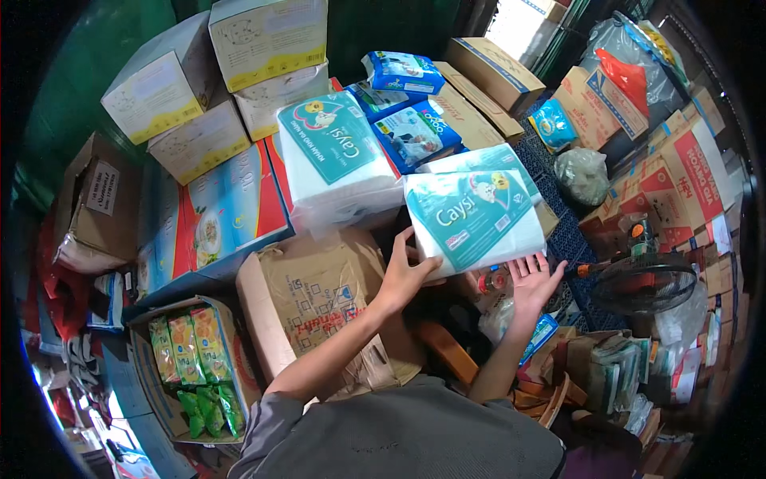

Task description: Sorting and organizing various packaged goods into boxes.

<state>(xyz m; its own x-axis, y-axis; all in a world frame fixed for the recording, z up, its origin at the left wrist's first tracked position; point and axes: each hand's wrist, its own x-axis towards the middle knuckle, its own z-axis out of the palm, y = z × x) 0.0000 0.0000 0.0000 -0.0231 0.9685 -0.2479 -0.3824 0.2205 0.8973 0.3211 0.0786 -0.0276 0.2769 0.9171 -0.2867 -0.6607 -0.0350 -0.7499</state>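
Observation:
A white and teal plastic-wrapped pack of dry wipes [475, 215] is tilted toward me in the middle of the view. My left hand [408, 275] grips its lower left corner, thumb on the front face and fingers behind. My right hand [533, 281] is open beneath the lower right corner, palm up with fingers spread; whether the fingertips touch the pack I cannot tell. Just behind it shows another teal and white pack [479, 160], mostly covered. To the left, a similar larger pack [331, 152] lies on top of the boxes.
Blue diaper packs [419, 132] lie behind the wipes. White and yellow cartons [271, 40] are stacked at the back left. Below my left arm stands a brown carton [319, 295]. An open box of green snack packs [191, 359] sits lower left; a black fan [646, 283] stands right.

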